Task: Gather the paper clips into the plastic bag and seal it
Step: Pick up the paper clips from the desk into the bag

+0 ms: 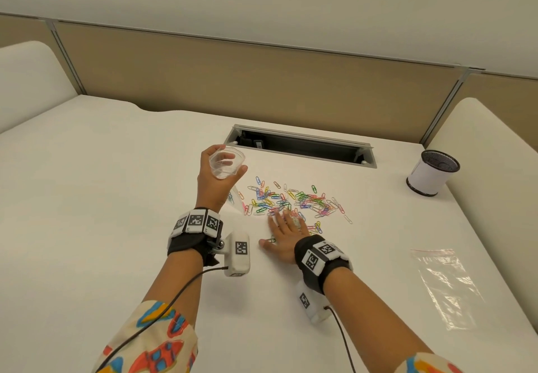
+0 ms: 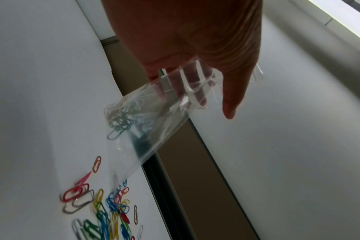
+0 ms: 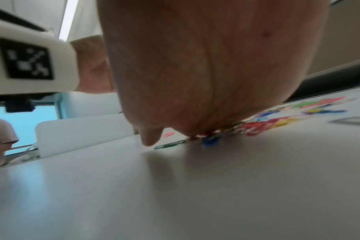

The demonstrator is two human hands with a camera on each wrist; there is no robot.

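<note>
Flat on the table (image 1: 87,197), the right hand (image 1: 283,234) spreads its fingers over paper clips (image 1: 291,200); the left hand (image 1: 214,181) grips the open plastic bag (image 2: 146,116).

two plastic bags (image 1: 227,165) (image 1: 447,282), many paper clips (image 1: 294,202), one mesh cup (image 1: 432,172), two hands (image 1: 217,181) (image 1: 283,235)

I see a white table (image 1: 116,197) with a recessed cable slot (image 1: 300,146) at upper centre. Coloured paper clips (image 1: 291,200) lie scattered mid-frame, a mesh pen cup (image 1: 432,173) stands at right, and a flat plastic bag (image 1: 448,285) lies lower right.
</note>
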